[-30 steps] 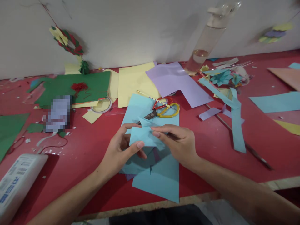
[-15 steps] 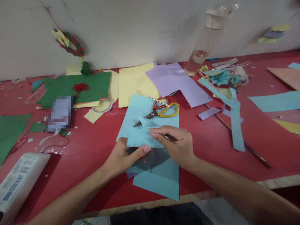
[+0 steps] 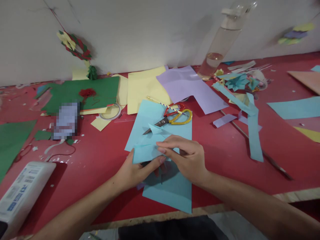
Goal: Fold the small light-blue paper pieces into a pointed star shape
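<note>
A small piece of light blue paper (image 3: 145, 154) is held up between my hands, a crease running near its upper edge. My left hand (image 3: 141, 170) grips it from below and the left, thumb along the lower edge and the other fingers partly hidden. My right hand (image 3: 188, 155) pinches its right side between thumb and forefinger. Just beyond lie scissors (image 3: 181, 120) with red and yellow handles, a small folded blue piece (image 3: 155, 128) across their blades. A patterned pencil (image 3: 162, 104) lies by the handles. Larger blue paper (image 3: 175, 196) spreads beneath.
Yellow (image 3: 145, 88) and purple sheets (image 3: 192, 85) lie behind, green paper (image 3: 105, 88) and a tape roll (image 3: 110, 111) to the left. A water bottle (image 3: 217, 50) stands by the wall. A blurred-out phone (image 3: 66, 120), a white power bank (image 3: 22, 190) and a thin stick (image 3: 270, 160) flank the work.
The held blue paper has tilted and shifted slightly left and down, and a crease now shows near its top. My right hand has moved slightly left with it.
</note>
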Action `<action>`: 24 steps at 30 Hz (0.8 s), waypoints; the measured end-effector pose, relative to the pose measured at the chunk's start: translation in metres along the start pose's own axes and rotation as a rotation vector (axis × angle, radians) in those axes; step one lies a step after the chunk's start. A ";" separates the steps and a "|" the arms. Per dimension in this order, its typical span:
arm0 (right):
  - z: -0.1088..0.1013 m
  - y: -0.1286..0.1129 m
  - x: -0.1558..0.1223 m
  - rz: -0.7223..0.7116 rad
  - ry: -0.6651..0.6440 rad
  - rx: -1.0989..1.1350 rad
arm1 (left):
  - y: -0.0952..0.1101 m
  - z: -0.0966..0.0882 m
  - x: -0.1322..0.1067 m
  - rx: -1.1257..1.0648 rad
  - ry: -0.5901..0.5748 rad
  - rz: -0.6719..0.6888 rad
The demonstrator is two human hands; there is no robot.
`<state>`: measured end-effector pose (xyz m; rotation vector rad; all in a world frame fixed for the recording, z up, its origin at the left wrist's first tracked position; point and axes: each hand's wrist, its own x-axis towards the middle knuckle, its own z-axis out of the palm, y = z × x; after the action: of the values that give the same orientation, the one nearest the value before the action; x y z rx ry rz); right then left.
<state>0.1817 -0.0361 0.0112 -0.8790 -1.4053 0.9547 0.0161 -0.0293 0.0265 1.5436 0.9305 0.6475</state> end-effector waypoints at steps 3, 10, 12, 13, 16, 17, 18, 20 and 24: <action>0.001 0.000 -0.001 0.007 -0.011 0.011 | 0.000 0.000 0.000 0.022 -0.004 0.024; 0.004 0.000 -0.002 0.040 -0.005 0.023 | -0.004 0.001 -0.001 0.088 -0.018 0.037; 0.005 0.000 -0.002 0.046 -0.002 0.025 | -0.003 0.002 -0.001 0.076 -0.014 0.024; 0.005 -0.001 -0.002 0.049 -0.002 0.022 | -0.002 0.002 -0.001 0.066 -0.017 0.011; 0.006 -0.001 -0.003 0.063 -0.001 0.014 | -0.004 0.003 -0.001 0.060 -0.041 -0.032; 0.006 -0.002 -0.003 0.068 0.000 0.015 | -0.005 0.003 -0.001 0.071 -0.050 -0.033; 0.006 -0.002 -0.003 0.070 -0.005 0.022 | -0.006 0.003 -0.001 0.084 -0.055 -0.029; 0.006 -0.002 -0.003 0.071 -0.012 0.039 | -0.008 0.003 -0.001 0.105 -0.060 -0.005; 0.005 -0.003 -0.003 0.062 -0.010 0.024 | -0.008 0.004 -0.001 0.090 -0.079 -0.002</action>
<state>0.1771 -0.0403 0.0124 -0.9054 -1.3791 1.0225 0.0167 -0.0322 0.0177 1.6357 0.9119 0.5456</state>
